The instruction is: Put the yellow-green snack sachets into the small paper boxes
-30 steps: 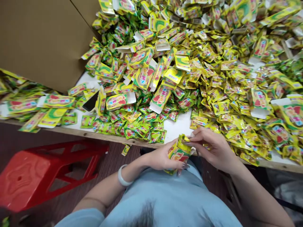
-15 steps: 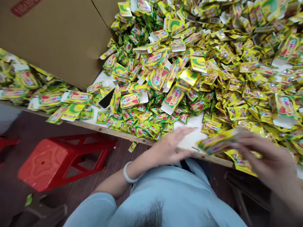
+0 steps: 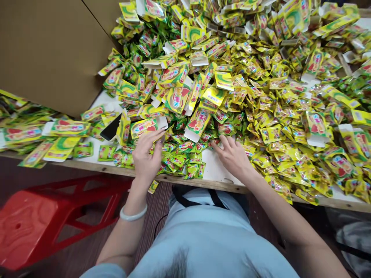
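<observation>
I see a box [image 3: 142, 127] at the wearer's eleven o'clock, packets [image 3: 185, 147] at twelve; left hand [image 3: 147, 156] half open, contact unclear; right hand [image 3: 233, 156], fingers spread, no hold visible; best pinch the box's sides, sparing its flap [image 3: 162, 122]

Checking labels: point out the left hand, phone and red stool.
Left hand [image 3: 145, 158], head view: back of the hand.
Phone [image 3: 111, 127], head view: dark screen.
Red stool [image 3: 31, 222], head view: seat.

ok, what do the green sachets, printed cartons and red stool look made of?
Green sachets: likely plastic film, glossy, crinkled. Printed cartons: probably coated paperboard, crisp folds, white flaps. Red stool: seemingly molded plastic, smooth sheen, uniform color.
</observation>
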`<state>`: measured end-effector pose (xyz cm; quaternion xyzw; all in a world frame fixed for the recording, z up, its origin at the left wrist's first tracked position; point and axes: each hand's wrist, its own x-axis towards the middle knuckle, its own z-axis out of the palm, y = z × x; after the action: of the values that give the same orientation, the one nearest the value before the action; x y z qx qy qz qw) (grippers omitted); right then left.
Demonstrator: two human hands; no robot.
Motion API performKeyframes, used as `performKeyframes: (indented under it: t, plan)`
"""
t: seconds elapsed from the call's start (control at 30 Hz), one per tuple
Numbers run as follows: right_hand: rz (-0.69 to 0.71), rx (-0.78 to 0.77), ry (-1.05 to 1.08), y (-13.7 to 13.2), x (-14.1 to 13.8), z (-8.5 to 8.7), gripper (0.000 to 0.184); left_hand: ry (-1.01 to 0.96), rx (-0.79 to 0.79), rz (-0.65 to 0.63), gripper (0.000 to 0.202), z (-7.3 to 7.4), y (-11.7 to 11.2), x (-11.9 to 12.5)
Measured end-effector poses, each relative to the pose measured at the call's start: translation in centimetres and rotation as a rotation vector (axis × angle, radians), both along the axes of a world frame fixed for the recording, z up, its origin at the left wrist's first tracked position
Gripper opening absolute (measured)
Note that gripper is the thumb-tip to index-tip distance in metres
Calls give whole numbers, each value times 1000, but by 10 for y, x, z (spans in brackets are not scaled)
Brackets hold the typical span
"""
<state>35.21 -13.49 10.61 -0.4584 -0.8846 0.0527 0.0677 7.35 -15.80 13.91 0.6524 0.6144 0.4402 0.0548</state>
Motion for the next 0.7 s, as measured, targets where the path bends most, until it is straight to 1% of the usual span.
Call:
performKeyframes:
  t: [0.03,0.07,0.1,0.17,0.23,0.27,0.3,0.33,0.37,0.4,0.43,0.5,0.6,0.67,0.7]
  plan:
    - [2,5,-22,3,-8,3,44,-128,2,14,22,6,-1,11]
    - [6,-4,1,4,-12,8,40,-261,-20,21,25,11,-2,21]
    - [3,-33,85,4,-11,15,35,-391,-62,16,28,15,-4,31]
    - [-47,-164,404,-3,-1,27,24,-618,-182,-41,34,18,-6,50]
    - [-112,-421,824,-15,8,35,15,-793,-301,-128,39,14,-8,67]
    - [-140,-576,1026,-22,10,36,14,-860,-356,-167,41,10,-9,75]
    - [-164,-721,1201,-28,9,36,18,-917,-407,-201,42,7,-11,83]
    - [-189,-832,1340,-33,6,35,21,-972,-443,-225,42,3,-13,90]
    - [-218,-892,1441,-36,1,33,24,-1027,-462,-241,42,0,-16,97]
    - [-257,-903,1502,-38,-6,32,24,-1082,-471,-256,42,-3,-19,104]
    - [-302,-877,1528,-38,-12,32,24,-1132,-467,-274,43,-5,-21,109]
    - [-383,-781,1520,-38,-23,33,25,-1187,-452,-311,48,-5,-25,116]
    - [-426,-628,1432,-38,-27,40,27,-1129,-464,-317,49,-2,-28,118]
    - [-442,-488,1373,-39,-22,43,24,-1054,-455,-301,43,0,-29,117]
    - [-437,-440,1349,-39,-17,44,29,-1000,-442,-317,39,0,-30,115]
